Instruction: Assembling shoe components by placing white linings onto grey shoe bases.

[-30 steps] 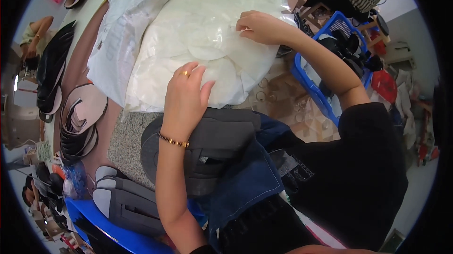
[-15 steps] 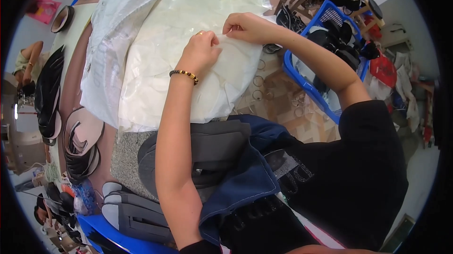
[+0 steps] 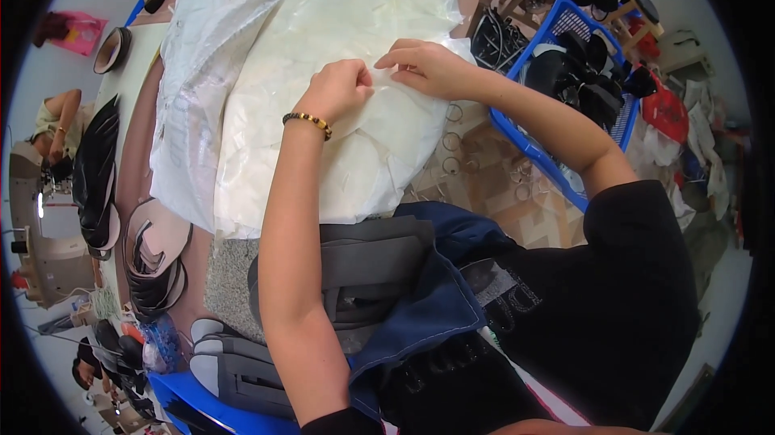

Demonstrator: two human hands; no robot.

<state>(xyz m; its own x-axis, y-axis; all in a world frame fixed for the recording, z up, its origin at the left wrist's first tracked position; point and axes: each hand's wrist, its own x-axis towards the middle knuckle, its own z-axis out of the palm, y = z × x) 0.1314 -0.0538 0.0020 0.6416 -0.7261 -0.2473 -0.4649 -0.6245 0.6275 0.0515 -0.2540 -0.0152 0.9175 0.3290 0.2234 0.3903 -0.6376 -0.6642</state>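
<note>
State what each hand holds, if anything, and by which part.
Left hand: grip hidden, cannot tell. Right hand: over the plastic, no clear hold visible.

Head-worn fisheye, left of pair: looks down, near, on left hand (image 3: 336,88), right hand (image 3: 429,69).

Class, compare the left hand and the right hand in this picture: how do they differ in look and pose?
The left hand has a beaded bracelet at its wrist; the right hand has a bare wrist. The left hand's fingers are curled in; the right hand's reach out straighter, toward the left hand. Both are ungloved and over the pale plastic.
</note>
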